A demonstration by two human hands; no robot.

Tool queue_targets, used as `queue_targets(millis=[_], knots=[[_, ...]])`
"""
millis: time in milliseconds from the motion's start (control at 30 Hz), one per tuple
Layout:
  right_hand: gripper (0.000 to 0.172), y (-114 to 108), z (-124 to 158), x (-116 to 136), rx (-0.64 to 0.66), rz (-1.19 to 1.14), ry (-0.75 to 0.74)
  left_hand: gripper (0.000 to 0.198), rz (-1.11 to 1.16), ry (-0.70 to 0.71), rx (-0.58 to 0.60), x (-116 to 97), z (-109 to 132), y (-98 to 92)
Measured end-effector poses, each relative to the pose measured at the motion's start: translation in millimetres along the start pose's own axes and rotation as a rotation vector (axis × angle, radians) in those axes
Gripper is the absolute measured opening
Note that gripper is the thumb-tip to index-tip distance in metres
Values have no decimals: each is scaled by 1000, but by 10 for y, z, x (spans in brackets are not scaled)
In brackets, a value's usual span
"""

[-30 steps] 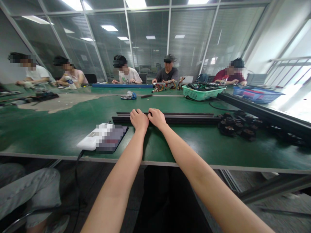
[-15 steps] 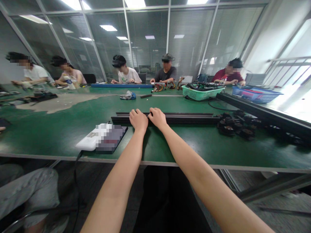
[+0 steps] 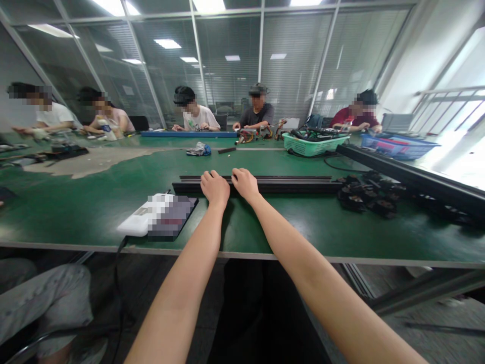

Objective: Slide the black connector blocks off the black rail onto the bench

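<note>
A long black metal profile (image 3: 295, 187) lies across the green table in front of me, with thin lengthwise ridges along its far side. I cannot tell whether it is one piece or two side by side. Curled over its left part is my left hand (image 3: 215, 188), closed on the profile. Close beside it on the right, my right hand (image 3: 245, 185) is also closed on the profile. My fingertips are hidden behind the knuckles and the bar.
A white device (image 3: 138, 220) and a dark flat object (image 3: 170, 222) lie to the left. Black parts (image 3: 369, 194) are heaped at the bar's right end. A long black beam (image 3: 413, 172), a green basket (image 3: 312, 145) and a blue basket (image 3: 397, 146) stand right. Several people sit opposite.
Both hands stay closed on the black profile in nearly the same place. The whole view has shifted very slightly.
</note>
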State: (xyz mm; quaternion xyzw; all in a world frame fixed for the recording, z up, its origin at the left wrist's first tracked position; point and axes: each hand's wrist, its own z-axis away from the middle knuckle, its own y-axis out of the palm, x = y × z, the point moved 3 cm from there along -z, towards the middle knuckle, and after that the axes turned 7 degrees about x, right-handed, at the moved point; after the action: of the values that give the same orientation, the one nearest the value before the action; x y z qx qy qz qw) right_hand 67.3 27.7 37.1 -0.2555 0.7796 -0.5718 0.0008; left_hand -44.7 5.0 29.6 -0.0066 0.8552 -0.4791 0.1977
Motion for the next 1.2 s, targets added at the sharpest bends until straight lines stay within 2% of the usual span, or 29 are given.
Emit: queue_targets(millis=[433,1200], knots=[[35,10,0,4,-9,48,18,39,-7,-5,-3,-13,0,-7],[34,-27,14,-44,-39,67,49,37,31,2,-3,-21,10,-34]])
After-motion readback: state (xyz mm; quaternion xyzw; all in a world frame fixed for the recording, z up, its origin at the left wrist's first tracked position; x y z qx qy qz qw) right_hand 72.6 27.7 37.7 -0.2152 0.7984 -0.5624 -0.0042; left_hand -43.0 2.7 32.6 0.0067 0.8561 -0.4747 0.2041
